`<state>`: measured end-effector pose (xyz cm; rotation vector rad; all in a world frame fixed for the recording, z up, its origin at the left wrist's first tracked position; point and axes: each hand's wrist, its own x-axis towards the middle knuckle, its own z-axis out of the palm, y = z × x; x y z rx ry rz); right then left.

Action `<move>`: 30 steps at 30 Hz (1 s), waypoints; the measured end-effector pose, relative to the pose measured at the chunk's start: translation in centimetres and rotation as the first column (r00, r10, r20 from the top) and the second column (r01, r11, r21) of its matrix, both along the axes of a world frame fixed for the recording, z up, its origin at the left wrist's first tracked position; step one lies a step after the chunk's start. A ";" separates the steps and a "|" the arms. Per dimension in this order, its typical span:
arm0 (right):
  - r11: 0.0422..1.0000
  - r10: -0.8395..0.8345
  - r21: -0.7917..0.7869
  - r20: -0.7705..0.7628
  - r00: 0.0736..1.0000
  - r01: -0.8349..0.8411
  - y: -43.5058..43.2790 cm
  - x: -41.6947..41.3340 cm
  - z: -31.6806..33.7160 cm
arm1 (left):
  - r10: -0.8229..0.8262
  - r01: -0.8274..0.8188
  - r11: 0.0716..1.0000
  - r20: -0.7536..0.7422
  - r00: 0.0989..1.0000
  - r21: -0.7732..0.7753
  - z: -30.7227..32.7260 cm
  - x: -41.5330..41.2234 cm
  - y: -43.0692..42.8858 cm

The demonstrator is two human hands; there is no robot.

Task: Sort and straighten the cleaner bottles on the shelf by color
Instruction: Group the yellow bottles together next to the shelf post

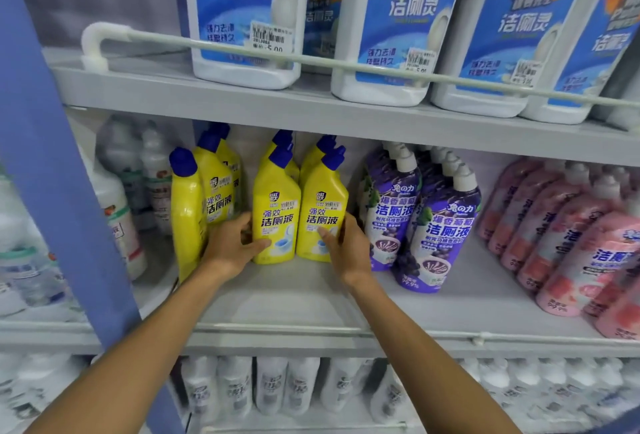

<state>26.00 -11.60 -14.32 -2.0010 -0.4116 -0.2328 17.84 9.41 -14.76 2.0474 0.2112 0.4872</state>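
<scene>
- Gripping the left yellow plastic bottle (275, 222) with its dark blue cap, the left hand (230, 248) wraps round its side, thumb on the front label.
- The right hand (349, 248) curls round the right yellow plastic bottle (322, 205), which touches the first; its thumb lies across the label.
- Both bottles stand upright on the grey metal shelf (294, 298), and their labels read "强效 洁厕液".
- Behind this pair, more yellow bottles show only caps and shoulders.
- Left of the pair, a third yellow bottle (185, 212) is turned sideways, its label out of sight.
- Right of the pair, purple white-capped bottles (429, 226) read "洁厕液" and "99.9%".
- Further right, pink bottles (568, 246) are cut off by the frame edge.
- Above the pair, white jugs with blue labels (391, 35) read "Mr Puton", "洁厕灵" and "5.00"; their tops are cut off.
- Far left of the pair, a blue upright post (59, 174) hides part of some blurred pale bottles.
- Below the pair, the labels on a row of white bottles (270, 385) are unreadable.
</scene>
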 end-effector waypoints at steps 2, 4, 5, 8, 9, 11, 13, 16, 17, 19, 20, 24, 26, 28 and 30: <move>1.000 0.005 -0.011 0.013 1.000 -0.005 0.3 0.7 -0.3 | -0.002 0.001 1.000 0.018 1.000 0.020 -0.1 0.7 0.4; 1.000 -0.001 -0.030 0.039 0.999 0.002 0.6 1.4 -0.7 | -0.003 0.002 1.000 0.045 0.999 0.026 -0.3 1.3 0.9; 0.999 -0.005 -0.048 0.052 0.999 0.007 0.6 1.8 -0.9 | 0.004 -0.005 1.000 0.050 0.999 0.028 -0.4 1.7 1.2; 0.995 0.021 -0.098 0.064 0.998 -0.014 0.5 2.5 -0.8 | 0.048 -0.050 0.997 0.046 0.998 0.057 -0.8 2.9 1.8; 0.992 0.028 -0.121 0.065 0.998 -0.020 0.5 2.7 -0.6 | 0.067 -0.070 0.995 0.041 0.997 0.074 -0.8 3.2 1.9; 0.987 0.040 -0.161 0.071 0.997 -0.028 0.5 3.3 -0.4 | 0.093 -0.094 0.991 0.012 0.996 0.100 -0.8 3.7 2.1; 0.986 0.049 -0.164 0.066 0.997 -0.038 0.7 3.6 -0.4 | 0.097 -0.096 0.992 -0.013 0.995 0.085 -1.0 4.0 2.1; 0.989 0.035 -0.144 0.051 0.998 -0.027 1.0 3.6 -0.5 | 0.106 -0.105 0.992 -0.018 0.994 0.069 -1.5 4.2 2.3; 0.991 0.029 -0.132 0.045 0.999 -0.023 1.1 3.6 -0.5 | 0.107 -0.106 0.993 -0.018 0.994 0.060 -1.6 4.3 2.4; 0.994 0.019 -0.106 0.040 0.999 -0.015 1.4 3.6 -0.7 | 0.106 -0.105 0.993 -0.016 0.994 0.045 -1.7 4.5 2.3; 0.995 0.016 -0.100 0.042 0.999 -0.011 1.5 3.6 -0.8 | 0.104 -0.103 0.994 -0.010 0.995 0.031 -1.7 4.5 2.1; 0.992 0.021 -0.124 0.032 0.999 -0.017 1.6 3.7 -1.0 | 0.100 -0.100 0.995 0.007 0.995 -0.003 -1.3 4.6 1.6; 0.992 0.037 -0.118 0.031 0.999 -0.033 1.5 3.9 -0.9 | 0.099 -0.099 0.995 0.006 0.995 -0.017 -1.3 4.6 1.5; 0.993 0.047 -0.111 0.016 0.999 -0.045 1.5 4.2 -0.6 | 0.108 -0.108 0.994 -0.003 0.994 -0.021 -1.1 4.6 1.6; 0.992 0.061 -0.108 -0.026 0.998 -0.063 1.6 4.3 -0.3 | 0.119 -0.119 0.992 -0.005 0.993 -0.048 -1.0 4.7 1.4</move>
